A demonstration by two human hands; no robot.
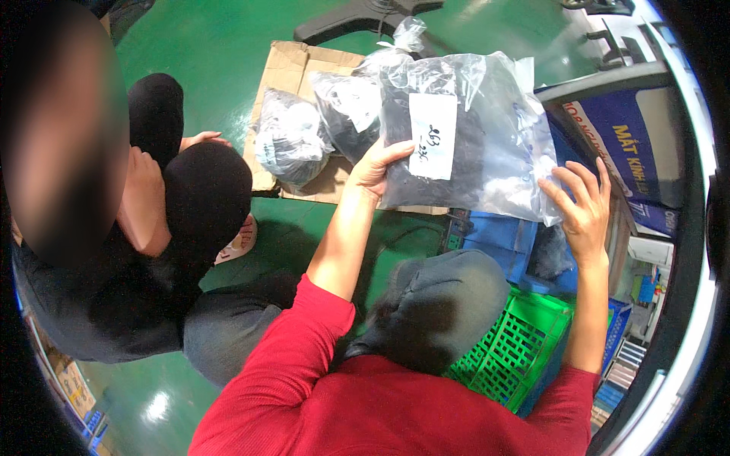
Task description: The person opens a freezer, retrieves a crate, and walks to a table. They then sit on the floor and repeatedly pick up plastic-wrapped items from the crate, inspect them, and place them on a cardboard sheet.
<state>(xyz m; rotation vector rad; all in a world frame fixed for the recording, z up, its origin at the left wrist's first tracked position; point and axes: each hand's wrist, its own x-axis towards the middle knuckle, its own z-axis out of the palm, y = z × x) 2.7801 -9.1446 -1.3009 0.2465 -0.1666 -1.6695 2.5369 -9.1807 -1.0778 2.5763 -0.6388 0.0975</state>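
A large clear plastic bag (502, 114) with dark contents bunched in its left part is held up in front of me. A white paper label with handwriting (433, 137) shows on its front. My left hand (378, 166) grips the bag's left side, thumb on the front and fingers hidden behind. By the bag's right edge my right hand (584, 209) has its fingers spread, the fingertips at the plastic. Beyond the bag, several filled plastic bags rest on a flattened cardboard sheet (285, 64), among them a tied grey bag (293, 140).
At my left a person in dark clothes (205, 186) crouches close by. A green crate (525, 342) and a blue bin (494, 235) stand by my right knee. A blue and white printed panel (631, 152) stands at the right. A black chair base (357, 23) sits on the green floor behind.
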